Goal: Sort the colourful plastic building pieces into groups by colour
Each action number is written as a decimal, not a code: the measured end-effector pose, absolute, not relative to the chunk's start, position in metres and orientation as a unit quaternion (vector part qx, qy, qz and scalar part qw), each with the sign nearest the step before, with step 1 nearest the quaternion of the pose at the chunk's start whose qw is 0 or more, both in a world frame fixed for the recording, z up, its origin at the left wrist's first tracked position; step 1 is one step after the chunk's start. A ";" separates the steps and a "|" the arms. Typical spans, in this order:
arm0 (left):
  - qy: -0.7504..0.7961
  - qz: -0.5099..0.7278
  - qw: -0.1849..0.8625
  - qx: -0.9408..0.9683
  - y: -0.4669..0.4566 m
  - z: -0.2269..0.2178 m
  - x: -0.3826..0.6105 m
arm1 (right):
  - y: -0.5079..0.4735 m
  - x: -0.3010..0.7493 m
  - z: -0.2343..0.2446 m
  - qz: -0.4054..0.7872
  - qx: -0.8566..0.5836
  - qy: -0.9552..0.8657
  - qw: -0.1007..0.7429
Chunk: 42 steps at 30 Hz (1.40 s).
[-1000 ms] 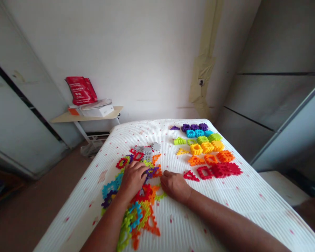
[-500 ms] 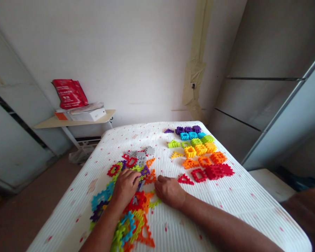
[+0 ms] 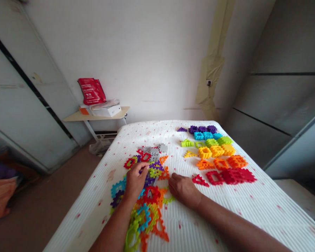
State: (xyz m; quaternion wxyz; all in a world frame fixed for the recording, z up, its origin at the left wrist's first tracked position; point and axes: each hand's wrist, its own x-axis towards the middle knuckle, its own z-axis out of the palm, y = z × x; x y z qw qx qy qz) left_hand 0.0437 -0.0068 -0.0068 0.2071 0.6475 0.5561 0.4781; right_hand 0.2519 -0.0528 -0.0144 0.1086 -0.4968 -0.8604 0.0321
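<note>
Far to the left of both hands, against the wall, a side bench (image 3: 94,117) is seen, and on it a red bag (image 3: 91,91) and a white box (image 3: 106,111) are set. Nearer, a white ribbed mattress (image 3: 252,210) with red dots is spread out, and all the plastic pieces are laid on it.

A loose pile of mixed pieces (image 3: 147,210) is scattered under and around the left hand (image 3: 135,180). A blue piece (image 3: 117,187) is found just to the left of that hand, and grey pieces (image 3: 154,149) are placed beyond it, at the far end of the pile. The left hand is laid on the pile with its grip half closed: the fingers are bent and the thumb is drawn in toward them, right beside a light green piece (image 3: 154,172). The pile is touched by the fingertips, but whether a piece is actually pinched in the grip cannot be told.

The right hand (image 3: 184,189) is rested palm down on the mattress, just beside the right edge of the pile. Its fingers are loosely curled under, so its grip is hidden and nothing can be made out in it.

A red triangle (image 3: 200,180) is placed close to the right of that hand. Further right and beyond it, sorted rows of pieces (image 3: 217,152) are set out by colour: red nearest, then orange, yellow, green, blue and purple farthest away.
</note>
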 end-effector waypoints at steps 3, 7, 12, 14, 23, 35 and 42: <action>0.546 0.509 0.316 0.586 -0.005 -0.009 0.045 | -0.050 0.256 -0.010 0.067 -0.495 -0.855 0.138; 0.491 0.543 0.482 0.481 -0.003 -0.008 0.046 | -0.039 0.266 -0.002 0.102 -0.481 -0.823 0.286; 0.379 0.561 0.635 0.372 -0.006 -0.001 0.047 | -0.025 0.262 0.008 0.084 -0.387 -0.809 0.435; 0.345 0.556 0.667 0.356 -0.009 0.002 0.048 | -0.024 0.253 0.014 0.087 -0.348 -0.812 0.460; 0.303 0.535 0.700 0.362 -0.013 0.010 0.051 | -0.028 0.218 0.029 0.078 -0.282 -0.816 0.498; 0.440 0.535 0.527 0.492 -0.018 0.013 0.049 | -0.026 0.223 0.032 -0.024 -0.369 -0.824 0.428; 0.476 0.471 0.497 0.551 -0.020 0.019 0.046 | -0.020 0.228 0.021 -0.037 -0.365 -0.842 0.395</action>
